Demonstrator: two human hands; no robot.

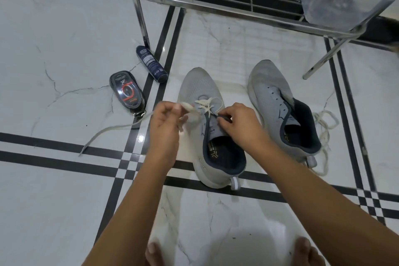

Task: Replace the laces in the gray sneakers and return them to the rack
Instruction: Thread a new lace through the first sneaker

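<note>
Gray sneaker rests on the marble floor near the rack, mate beside it, left hand pinching its white lace, right hand pinching that lace at the eyelets.

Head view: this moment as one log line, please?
left hand pinches lace | right hand pinches part-laced sneaker eyelet edge | other sneaker unlaced
</note>
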